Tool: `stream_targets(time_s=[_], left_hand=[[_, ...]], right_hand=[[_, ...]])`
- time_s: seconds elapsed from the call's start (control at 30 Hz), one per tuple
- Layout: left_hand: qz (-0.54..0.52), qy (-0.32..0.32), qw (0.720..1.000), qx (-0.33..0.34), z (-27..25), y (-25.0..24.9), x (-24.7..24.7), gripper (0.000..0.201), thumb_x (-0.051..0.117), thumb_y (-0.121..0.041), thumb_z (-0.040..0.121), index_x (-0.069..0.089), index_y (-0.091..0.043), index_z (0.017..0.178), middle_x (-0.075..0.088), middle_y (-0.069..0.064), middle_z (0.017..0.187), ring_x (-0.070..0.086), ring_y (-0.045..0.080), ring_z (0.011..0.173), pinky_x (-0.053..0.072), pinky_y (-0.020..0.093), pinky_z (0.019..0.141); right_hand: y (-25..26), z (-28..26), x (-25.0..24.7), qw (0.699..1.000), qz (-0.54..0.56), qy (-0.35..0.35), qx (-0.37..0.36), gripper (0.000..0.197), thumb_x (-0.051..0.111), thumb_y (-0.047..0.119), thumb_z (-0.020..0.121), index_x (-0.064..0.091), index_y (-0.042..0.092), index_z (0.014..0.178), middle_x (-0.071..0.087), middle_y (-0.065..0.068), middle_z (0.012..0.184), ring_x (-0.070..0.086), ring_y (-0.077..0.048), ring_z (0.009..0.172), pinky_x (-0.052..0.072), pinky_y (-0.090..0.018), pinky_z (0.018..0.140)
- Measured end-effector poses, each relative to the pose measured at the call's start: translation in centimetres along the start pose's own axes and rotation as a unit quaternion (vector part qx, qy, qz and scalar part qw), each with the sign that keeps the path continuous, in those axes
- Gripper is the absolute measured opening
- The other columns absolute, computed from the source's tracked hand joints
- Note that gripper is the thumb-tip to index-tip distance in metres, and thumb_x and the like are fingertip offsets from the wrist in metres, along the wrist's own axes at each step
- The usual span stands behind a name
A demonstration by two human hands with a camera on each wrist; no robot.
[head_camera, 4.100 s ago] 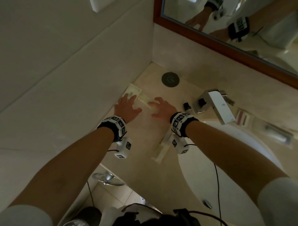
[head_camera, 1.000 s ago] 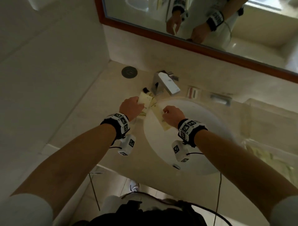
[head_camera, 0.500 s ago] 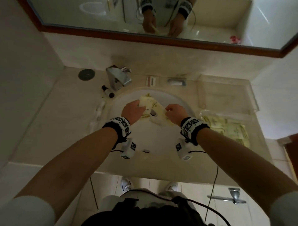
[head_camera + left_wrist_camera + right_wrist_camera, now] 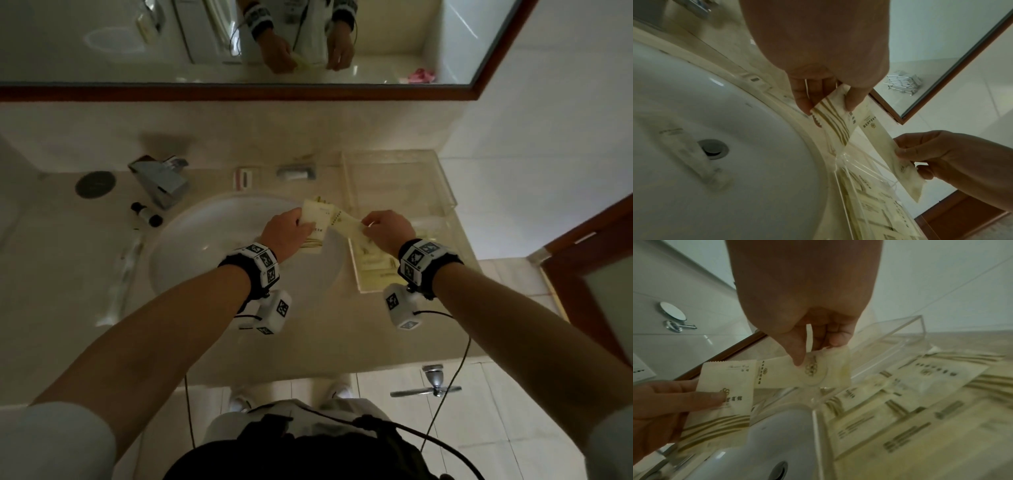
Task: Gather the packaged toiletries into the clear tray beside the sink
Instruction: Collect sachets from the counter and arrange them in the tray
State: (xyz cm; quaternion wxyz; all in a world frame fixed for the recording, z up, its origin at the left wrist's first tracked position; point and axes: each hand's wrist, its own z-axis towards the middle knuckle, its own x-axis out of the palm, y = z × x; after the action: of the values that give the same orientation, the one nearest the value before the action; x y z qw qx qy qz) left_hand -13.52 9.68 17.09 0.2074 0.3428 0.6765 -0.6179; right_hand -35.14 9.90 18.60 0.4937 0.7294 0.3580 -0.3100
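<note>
Beige counter [image 4: 191,329] carries a white sink [image 4: 205,246] and clear tray [image 4: 442,192]. Head view: left hand [image 4: 286,233] pinches a striped packet [image 4: 317,219]; right hand [image 4: 387,231] pinches a long sachet [image 4: 346,226] over the sink's right edge. Wrist views: each thumb and fingers clamp their packet; more packets [image 4: 920,402] lie in the tray.

Two held packets [image 4: 727,386] [image 4: 807,371], one clear tray [image 4: 442,192], one bottle [image 4: 146,214].

I see a white oval sink basin [image 4: 219,253] sunk into the beige stone desk [image 4: 61,274], a chrome tap [image 4: 161,180] at its far edge. Near the far left corner sits a round dark metal cap [image 4: 96,184]. A wood-framed mirror [image 4: 239,92] hangs above the desk.
</note>
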Motion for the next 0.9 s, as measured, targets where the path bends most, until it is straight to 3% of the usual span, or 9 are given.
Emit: stream_targets(time_s=[0.1, 0.27, 0.43, 0.67, 0.77, 0.83, 0.9], left_hand=[[-0.009, 0.017, 1.000, 0.015, 0.4, -1.9, 1.5, 0.036, 0.056, -0.036, 0.087, 0.063, -0.004, 0.100, 0.070, 0.015, 0.092, 0.066, 0.031, 0.083, 0.054, 0.046, 0.076], [0.010, 0.030, 0.999, 0.029, 1.1, -4.4, 3.5, 0.025, 0.060, -0.028, 0.089, 0.063, -0.003, 0.094, 0.070, 0.013, 0.088, 0.066, 0.028, 0.080, 0.052, 0.038, 0.069], [0.016, 0.020, 0.999, 0.033, 1.7, -5.9, 5.3, 0.017, 0.061, -0.026, 0.089, 0.058, -0.010, 0.085, 0.068, 0.007, 0.082, 0.065, 0.023, 0.074, 0.051, 0.033, 0.063], [0.003, 0.039, 0.999, 0.027, 2.1, -6.9, 6.7, 0.017, 0.056, -0.029, 0.083, 0.060, -0.013, 0.082, 0.069, 0.011, 0.082, 0.067, 0.028, 0.077, 0.055, 0.043, 0.069], [0.007, 0.042, 0.999, 0.033, 2.5, -6.9, 7.0, 0.018, 0.055, -0.019, 0.086, 0.050, -0.026, 0.070, 0.067, 0.010, 0.078, 0.065, 0.029, 0.076, 0.050, 0.035, 0.063], [0.012, 0.041, 0.998, 0.035, 2.8, -7.0, 7.1, 0.017, 0.055, -0.016, 0.087, 0.050, -0.026, 0.074, 0.065, 0.007, 0.077, 0.065, 0.028, 0.075, 0.047, 0.032, 0.062], [0.005, 0.044, 0.998, 0.037, 3.1, -7.0, 7.1, 0.006, 0.055, -0.015, 0.087, 0.061, -0.016, 0.086, 0.065, 0.005, 0.077, 0.065, 0.026, 0.076, 0.049, 0.032, 0.062]], right_hand=[[-2.7, 0.1, -1.5, 1.000, -0.005, -0.003, 0.007, 0.021, 0.055, 0.023, 0.088, 0.070, 0.028, 0.103, 0.072, -0.003, 0.099, 0.063, -0.022, 0.087, 0.042, -0.026, 0.069], [-6.5, 0.4, -3.4, 1.000, -0.022, -0.004, -0.002, 0.023, 0.054, 0.027, 0.092, 0.069, 0.022, 0.109, 0.070, -0.004, 0.109, 0.063, -0.024, 0.099, 0.046, -0.027, 0.079], [-8.9, 0.6, -4.5, 0.993, -0.108, 0.047, -0.028, 0.029, 0.049, 0.022, 0.095, 0.067, 0.021, 0.117, 0.063, -0.004, 0.124, 0.058, -0.024, 0.111, 0.044, -0.030, 0.088], [-9.9, 1.6, -4.5, 0.985, -0.127, 0.109, -0.049, 0.028, 0.051, 0.015, 0.091, 0.072, 0.019, 0.108, 0.067, -0.001, 0.118, 0.061, -0.021, 0.107, 0.047, -0.031, 0.096], [-9.9, 1.9, -3.7, 0.982, -0.131, 0.127, -0.051, 0.029, 0.051, 0.012, 0.090, 0.074, 0.020, 0.106, 0.068, 0.002, 0.117, 0.061, -0.020, 0.107, 0.046, -0.026, 0.092], [-10.0, 2.2, -3.2, 0.979, -0.139, 0.139, -0.045, 0.028, 0.052, 0.014, 0.090, 0.074, 0.021, 0.106, 0.068, 0.004, 0.115, 0.061, -0.019, 0.107, 0.047, -0.026, 0.093], [-10.3, 2.6, -2.9, 0.976, -0.149, 0.153, -0.032, 0.027, 0.054, 0.018, 0.089, 0.074, 0.021, 0.106, 0.069, 0.003, 0.113, 0.063, -0.021, 0.103, 0.050, -0.031, 0.094]])
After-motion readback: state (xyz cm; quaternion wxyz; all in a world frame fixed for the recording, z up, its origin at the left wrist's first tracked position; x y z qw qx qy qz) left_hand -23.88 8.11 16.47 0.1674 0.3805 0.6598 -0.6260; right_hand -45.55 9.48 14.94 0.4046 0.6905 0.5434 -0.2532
